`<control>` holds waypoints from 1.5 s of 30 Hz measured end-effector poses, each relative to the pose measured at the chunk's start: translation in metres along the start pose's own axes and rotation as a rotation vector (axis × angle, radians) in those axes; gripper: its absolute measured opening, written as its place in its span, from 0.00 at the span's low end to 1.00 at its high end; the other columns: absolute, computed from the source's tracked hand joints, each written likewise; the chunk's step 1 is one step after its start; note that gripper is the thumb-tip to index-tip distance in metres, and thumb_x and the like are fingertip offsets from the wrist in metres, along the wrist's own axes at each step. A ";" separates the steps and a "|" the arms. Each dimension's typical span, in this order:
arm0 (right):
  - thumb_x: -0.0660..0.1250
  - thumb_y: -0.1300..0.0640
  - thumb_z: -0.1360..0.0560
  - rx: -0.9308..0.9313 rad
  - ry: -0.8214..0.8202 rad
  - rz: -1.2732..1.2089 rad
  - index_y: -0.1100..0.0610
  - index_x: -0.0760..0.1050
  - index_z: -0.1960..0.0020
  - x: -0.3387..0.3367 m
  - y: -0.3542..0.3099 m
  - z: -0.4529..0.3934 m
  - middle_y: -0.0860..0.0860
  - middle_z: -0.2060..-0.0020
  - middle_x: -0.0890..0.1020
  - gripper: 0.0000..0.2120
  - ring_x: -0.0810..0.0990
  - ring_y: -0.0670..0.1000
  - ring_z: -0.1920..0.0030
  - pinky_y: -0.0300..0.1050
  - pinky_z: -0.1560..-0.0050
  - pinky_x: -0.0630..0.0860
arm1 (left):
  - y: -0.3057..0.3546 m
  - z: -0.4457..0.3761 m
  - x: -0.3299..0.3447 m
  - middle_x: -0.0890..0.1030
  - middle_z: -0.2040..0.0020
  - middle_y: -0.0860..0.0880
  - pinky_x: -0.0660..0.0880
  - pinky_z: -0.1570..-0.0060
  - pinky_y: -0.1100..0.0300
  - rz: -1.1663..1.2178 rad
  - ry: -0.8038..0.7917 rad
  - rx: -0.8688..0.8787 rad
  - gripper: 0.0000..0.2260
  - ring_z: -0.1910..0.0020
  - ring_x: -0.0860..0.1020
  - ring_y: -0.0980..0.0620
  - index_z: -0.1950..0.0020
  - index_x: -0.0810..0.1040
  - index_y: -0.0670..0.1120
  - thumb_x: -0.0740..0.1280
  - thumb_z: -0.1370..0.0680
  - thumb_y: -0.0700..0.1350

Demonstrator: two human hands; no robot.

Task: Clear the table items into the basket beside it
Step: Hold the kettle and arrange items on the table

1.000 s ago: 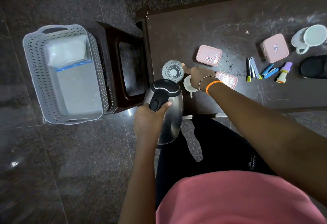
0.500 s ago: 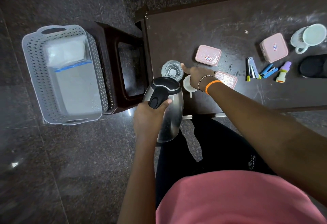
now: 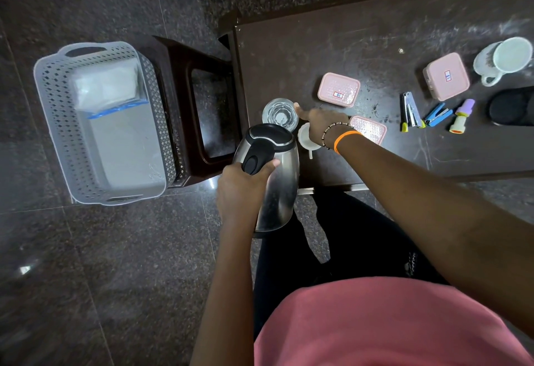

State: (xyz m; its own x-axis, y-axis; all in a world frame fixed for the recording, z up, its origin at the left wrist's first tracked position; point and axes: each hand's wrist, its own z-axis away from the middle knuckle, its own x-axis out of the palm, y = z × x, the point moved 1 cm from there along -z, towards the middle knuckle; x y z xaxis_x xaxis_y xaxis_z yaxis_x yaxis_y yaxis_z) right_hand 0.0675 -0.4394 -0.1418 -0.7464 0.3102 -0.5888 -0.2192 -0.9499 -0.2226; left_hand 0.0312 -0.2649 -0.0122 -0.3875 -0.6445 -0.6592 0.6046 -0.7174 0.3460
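A steel electric kettle (image 3: 277, 192) with a black lid hangs over the dark table's (image 3: 318, 47) front left corner. My left hand (image 3: 239, 189) is shut on its black handle. My right hand (image 3: 320, 123) lies over a small white funnel-like piece (image 3: 304, 138), thumb stretched to the rim of a clear glass (image 3: 278, 114). Its other fingers are hidden. The grey perforated basket (image 3: 55, 123) stands on the floor to the left, with a white packet inside at its far end.
A dark brown stool (image 3: 199, 111) stands between basket and table. On the table lie three pink lidded boxes (image 3: 338, 89) (image 3: 372, 130) (image 3: 446, 75), a white mug (image 3: 504, 58), a metal clipper (image 3: 410, 111), a blue stapler (image 3: 437, 114), a purple stamp (image 3: 461, 115) and a black round object (image 3: 511, 105).
The kettle has shifted only slightly in my left hand's grip. My right hand stays by the glass.
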 end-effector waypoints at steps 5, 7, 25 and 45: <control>0.56 0.63 0.26 0.000 0.002 -0.015 0.41 0.50 0.26 0.000 0.000 0.000 0.58 0.38 0.75 0.34 0.75 0.62 0.39 0.56 0.44 0.73 | 0.003 0.002 0.000 0.78 0.67 0.52 0.70 0.66 0.60 0.000 -0.006 0.002 0.20 0.64 0.77 0.52 0.64 0.75 0.45 0.73 0.34 0.62; 0.56 0.63 0.25 0.000 0.001 -0.015 0.41 0.50 0.26 0.000 0.000 0.000 0.58 0.38 0.74 0.34 0.74 0.62 0.39 0.56 0.43 0.73 | 0.004 0.002 0.000 0.78 0.67 0.52 0.70 0.65 0.60 0.000 -0.007 0.003 0.20 0.63 0.77 0.51 0.63 0.76 0.45 0.72 0.34 0.62; 0.56 0.63 0.26 -0.002 -0.001 -0.015 0.42 0.50 0.26 -0.002 0.000 0.002 0.59 0.38 0.75 0.33 0.74 0.63 0.38 0.57 0.43 0.73 | 0.004 0.000 0.002 0.78 0.66 0.51 0.74 0.60 0.57 0.000 -0.009 0.002 0.20 0.61 0.79 0.48 0.63 0.76 0.45 0.73 0.35 0.62; 0.57 0.63 0.26 -0.011 -0.004 -0.011 0.41 0.49 0.26 -0.002 0.000 0.001 0.60 0.39 0.75 0.34 0.74 0.63 0.39 0.56 0.44 0.74 | 0.006 0.000 0.002 0.78 0.67 0.51 0.76 0.58 0.55 -0.006 -0.022 -0.004 0.20 0.61 0.79 0.47 0.65 0.75 0.47 0.72 0.35 0.63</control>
State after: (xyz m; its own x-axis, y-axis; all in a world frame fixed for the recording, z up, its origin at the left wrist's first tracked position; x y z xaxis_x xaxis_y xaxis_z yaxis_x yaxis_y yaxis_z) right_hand 0.0680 -0.4402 -0.1401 -0.7467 0.3205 -0.5829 -0.2203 -0.9460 -0.2379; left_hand 0.0339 -0.2705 -0.0117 -0.4063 -0.6461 -0.6461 0.6050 -0.7201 0.3397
